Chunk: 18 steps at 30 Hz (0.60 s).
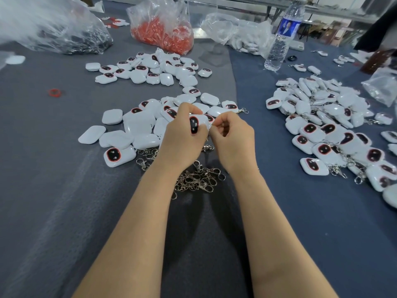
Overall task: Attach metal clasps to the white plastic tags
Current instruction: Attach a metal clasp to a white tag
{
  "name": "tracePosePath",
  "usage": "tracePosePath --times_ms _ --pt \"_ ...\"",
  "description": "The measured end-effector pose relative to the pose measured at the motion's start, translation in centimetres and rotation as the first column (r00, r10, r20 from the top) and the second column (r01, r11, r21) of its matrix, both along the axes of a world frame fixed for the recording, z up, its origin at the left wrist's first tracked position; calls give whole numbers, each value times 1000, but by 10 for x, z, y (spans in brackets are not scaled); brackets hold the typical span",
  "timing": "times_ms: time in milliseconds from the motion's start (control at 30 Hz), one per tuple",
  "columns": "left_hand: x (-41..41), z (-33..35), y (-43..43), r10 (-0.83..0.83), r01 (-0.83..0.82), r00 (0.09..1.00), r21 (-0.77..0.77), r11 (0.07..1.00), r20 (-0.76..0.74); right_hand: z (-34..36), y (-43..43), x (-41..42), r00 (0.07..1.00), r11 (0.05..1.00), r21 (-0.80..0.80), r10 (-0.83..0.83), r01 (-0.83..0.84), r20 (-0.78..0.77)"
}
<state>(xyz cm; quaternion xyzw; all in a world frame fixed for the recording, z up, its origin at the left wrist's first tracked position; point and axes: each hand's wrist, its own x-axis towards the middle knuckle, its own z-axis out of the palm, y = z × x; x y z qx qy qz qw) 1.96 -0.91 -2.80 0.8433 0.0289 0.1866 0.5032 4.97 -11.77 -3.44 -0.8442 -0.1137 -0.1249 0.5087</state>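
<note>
White tag (196, 124), left hand (182, 137); pinched clasp (211, 125), right hand (233, 138).

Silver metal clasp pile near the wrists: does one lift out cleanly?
Probably not: the silver metal clasps lie tangled and overlapping, so neighbours likely drag along. They look small and thin, so likely light. Shiny finish may be slippery.

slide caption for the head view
Left hand holds a white tag, right hand pinches at its edge, above loose clasps.
</note>
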Motion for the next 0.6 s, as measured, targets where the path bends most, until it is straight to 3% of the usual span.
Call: tracePosePath --times_ms 200,600 --pt "0 -2 -2 8 -8 1000 36 999 -9 -3 1 -1 1000 999 -41 14 -13 23" --pt "0 -4 -6 -4 18 997 191 981 -75 -9 8 2 1000 963 -268 3 3 22"
